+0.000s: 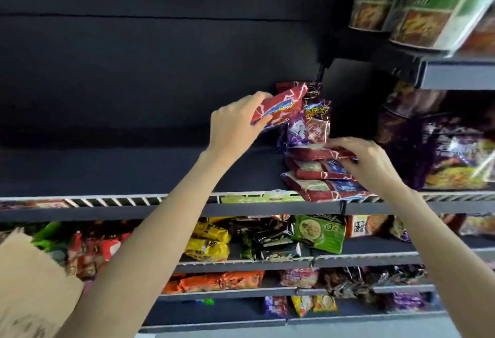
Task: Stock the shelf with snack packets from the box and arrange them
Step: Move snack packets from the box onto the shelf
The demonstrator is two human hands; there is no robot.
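1. Head view, looking up at a dark shelf (134, 171), and both hands are at work on its right part. Most of the board's left stretch has no stock on it.

2. The left hand (235, 123) holds a red snack packet (281, 107) in the air, fingers curled under and around its near end, thumb side on top. It's tilted, far end up, just in front of the upright packets (310, 123) at the back. My read: it's waiting for a slot.

3. The right hand (372, 161) is down on the flat stack of red packets (321, 174), fingertips and thumb pinching the right end of the top one. Three layers show, and the lowest overhangs the shelf's front rail (107, 201).

4. Why that grip? Looks like the right hand is squaring or steadying the pile so the incoming packet can land on it without sliding things forward. That's a judgement.

5. The stack sits hard by the purple bags (442, 150) to the right, which suggests the row is filling from that side leftward.

6. A brown cardboard flap (32, 284) shows at lower left, probably the supply box; what's in it is hidden.

7. Watch that overhang: those slick wrappers could slip over the rail if the top packet gets nudged.

8. The lower shelves (241, 265) carry yellow, green and orange packets.
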